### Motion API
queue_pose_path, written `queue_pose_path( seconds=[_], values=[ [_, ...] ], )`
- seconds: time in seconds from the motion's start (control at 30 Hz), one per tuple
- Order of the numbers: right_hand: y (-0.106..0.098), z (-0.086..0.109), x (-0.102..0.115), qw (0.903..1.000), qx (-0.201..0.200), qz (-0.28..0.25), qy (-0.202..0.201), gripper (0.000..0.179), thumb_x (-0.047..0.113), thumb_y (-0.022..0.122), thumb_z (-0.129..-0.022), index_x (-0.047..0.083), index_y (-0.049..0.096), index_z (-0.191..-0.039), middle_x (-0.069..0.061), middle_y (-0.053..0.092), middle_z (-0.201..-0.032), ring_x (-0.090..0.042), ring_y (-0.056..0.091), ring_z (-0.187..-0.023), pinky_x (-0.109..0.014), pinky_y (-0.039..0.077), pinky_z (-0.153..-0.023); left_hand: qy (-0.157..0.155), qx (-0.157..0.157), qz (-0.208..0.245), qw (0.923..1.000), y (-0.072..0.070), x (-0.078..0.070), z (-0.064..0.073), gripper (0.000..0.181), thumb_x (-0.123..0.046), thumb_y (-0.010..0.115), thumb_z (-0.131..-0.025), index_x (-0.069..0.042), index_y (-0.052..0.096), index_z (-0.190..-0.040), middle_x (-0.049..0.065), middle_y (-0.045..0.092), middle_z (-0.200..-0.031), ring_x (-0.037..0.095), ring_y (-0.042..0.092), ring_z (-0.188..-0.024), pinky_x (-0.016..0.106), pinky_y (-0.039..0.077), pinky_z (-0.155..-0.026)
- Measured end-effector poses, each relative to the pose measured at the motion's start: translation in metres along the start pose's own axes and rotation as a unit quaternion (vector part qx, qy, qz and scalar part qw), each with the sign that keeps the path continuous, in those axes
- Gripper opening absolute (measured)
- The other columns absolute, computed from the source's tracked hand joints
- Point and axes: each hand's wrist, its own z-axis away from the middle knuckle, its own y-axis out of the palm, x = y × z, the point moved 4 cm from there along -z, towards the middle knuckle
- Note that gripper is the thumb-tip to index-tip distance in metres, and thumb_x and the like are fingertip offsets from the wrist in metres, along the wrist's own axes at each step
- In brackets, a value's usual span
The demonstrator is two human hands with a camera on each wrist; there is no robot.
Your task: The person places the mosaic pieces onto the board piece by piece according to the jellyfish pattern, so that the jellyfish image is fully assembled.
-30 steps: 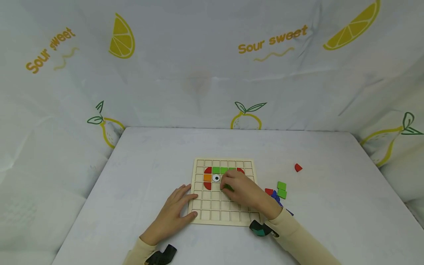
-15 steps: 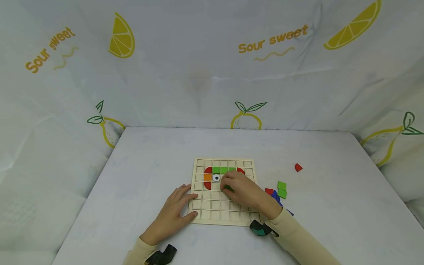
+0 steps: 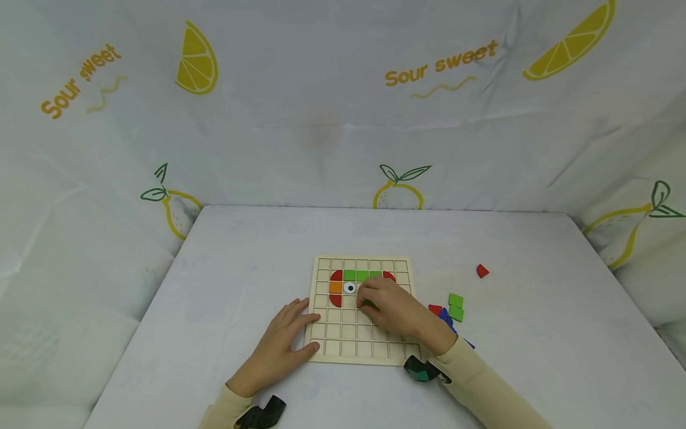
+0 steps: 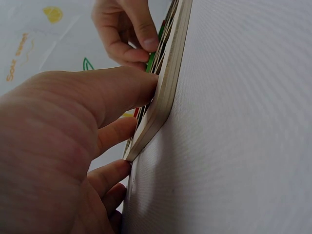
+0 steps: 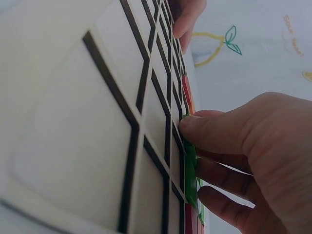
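Note:
A square wooden grid board [image 3: 340, 347] lies on the table under both hands. My left hand [image 3: 278, 344] spreads at its left edge, thumb and fingertips resting on the rim. Over the middle of the grid, my right hand [image 3: 395, 307] bends its fingers down and pinches a green tile [image 5: 190, 168], thumb on its end, low at the grid. Set in the board are an orange square [image 3: 336, 287], a round eye tile [image 3: 349, 288], red rounded tiles [image 3: 336, 301] and a row of green squares [image 3: 362, 276]. The right hand hides part of this pattern.
Right of the board lie two loose green squares [image 3: 456, 306], a red piece [image 3: 435, 310] and several blue pieces [image 3: 446, 317], partly behind the right forearm. Another red quarter-round piece [image 3: 483, 271] lies farther back. A lemon-print cloth [image 3: 321, 119] stands behind the table.

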Motion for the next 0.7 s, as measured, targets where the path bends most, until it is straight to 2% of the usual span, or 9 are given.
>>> queue_pose_path(
  seconds=[0.27, 0.7],
  values=[
    [0.0009, 0.0004, 0.0005, 1.0000, 0.000, 0.005, -0.003, 0.005, 0.014, 0.075, -0.091, 0.017, 0.072, -0.094, 0.004, 0.069, -0.108, -0.017, 0.062, -0.108, -0.036, 0.056, -0.094, -0.001, -0.002, 0.000, 1.0000, 0.0005, 0.0009, -0.0001, 0.050, -0.024, 0.075, -0.090, -0.018, 0.061, -0.137, 0.006, 0.035, -0.164, 0.032, 0.022, -0.157, 0.060, 0.021, -0.124],
    [0.0001, 0.0025, 0.0008, 0.9997, 0.009, -0.001, 0.021, 0.026, 0.019, 0.075, -0.092, 0.016, 0.070, -0.117, 0.004, 0.066, -0.119, -0.015, 0.061, -0.113, -0.037, 0.055, -0.098, 0.002, -0.001, -0.005, 1.0000, 0.0001, 0.0002, -0.0005, 0.050, -0.025, 0.075, -0.090, -0.017, 0.061, -0.137, 0.007, 0.036, -0.164, 0.032, 0.022, -0.157, 0.060, 0.022, -0.124]
  ],
)
